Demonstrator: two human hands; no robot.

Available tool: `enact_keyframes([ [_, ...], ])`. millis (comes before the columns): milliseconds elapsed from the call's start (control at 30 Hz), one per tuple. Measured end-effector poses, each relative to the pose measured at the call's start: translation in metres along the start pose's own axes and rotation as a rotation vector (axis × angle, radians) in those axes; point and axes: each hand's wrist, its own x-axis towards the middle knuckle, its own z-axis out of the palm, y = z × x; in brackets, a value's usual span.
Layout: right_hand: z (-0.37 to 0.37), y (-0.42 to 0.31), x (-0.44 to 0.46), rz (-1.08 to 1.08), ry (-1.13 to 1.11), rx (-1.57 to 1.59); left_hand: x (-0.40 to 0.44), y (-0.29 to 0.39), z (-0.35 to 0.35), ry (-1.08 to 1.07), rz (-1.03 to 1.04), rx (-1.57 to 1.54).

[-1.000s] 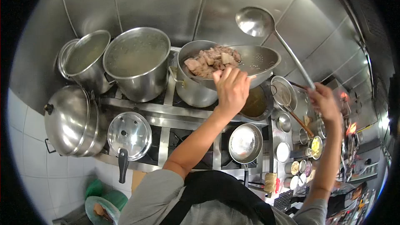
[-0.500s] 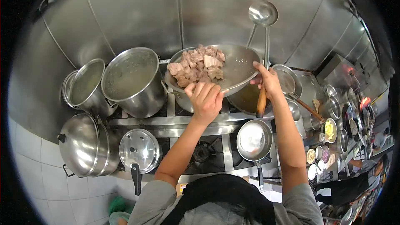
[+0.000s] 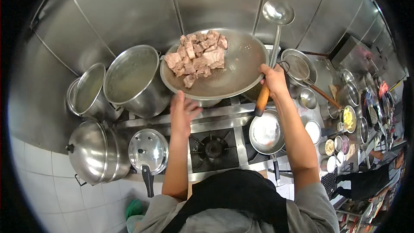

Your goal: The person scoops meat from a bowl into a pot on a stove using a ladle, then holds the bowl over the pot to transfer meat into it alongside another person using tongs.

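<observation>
A wide metal wok (image 3: 237, 80) is tilted over the back of the stove, with chunks of pale cooked meat (image 3: 198, 56) gathered in its left half. My right hand (image 3: 274, 81) is closed around the ladle (image 3: 262, 97) by its wooden handle and touches the wok's right rim. The ladle's steel bowl points up toward the wall. Just below the wok's near rim, my left hand (image 3: 183, 112) is blurred by motion, its fingers apart and nothing in them. Whether it still touches the rim is hard to see.
Tall pots of cloudy liquid (image 3: 131, 75) stand to the left. In front are a domed steamer (image 3: 92, 151), a pressure cooker (image 3: 148, 151), a burner (image 3: 214, 147) and a small frying pan (image 3: 266, 133). A strainer (image 3: 298, 67) and ingredient bowls lie right; another person (image 3: 371, 177) stands beyond.
My left hand has come off the wok's near rim and dropped toward me. The wok shows more of its inside, and the meat lies a little higher and farther left in view.
</observation>
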Motion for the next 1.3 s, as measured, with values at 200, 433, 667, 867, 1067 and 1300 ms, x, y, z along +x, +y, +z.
enact_keyframes([
  [200, -0.001, 0.020, -0.008, -0.035, 0.033, 0.010, 0.019, 0.022, 0.012, -0.274, -0.225, -0.184],
  [433, -0.040, -0.002, -0.069, -0.064, -0.022, 0.029, -0.035, 0.020, 0.028, -0.080, -0.065, 0.020],
  [667, -0.076, 0.030, -0.104, -0.029, 0.145, 0.025, -0.050, 0.018, 0.028, -0.267, -0.194, 0.024],
  [867, -0.141, 0.025, -0.208, 0.070, 0.291, -0.088, -0.108, -0.032, 0.020, -0.329, -0.284, -0.009],
  [1067, -0.202, 0.024, -0.321, 0.083, 0.347, -0.127, -0.136, -0.074, 0.030, -0.530, -0.565, -0.037],
  [1300, -0.304, 0.055, -0.473, 0.220, 0.435, -0.135, -0.186, -0.123, 0.024, -0.534, -0.782, 0.010],
])
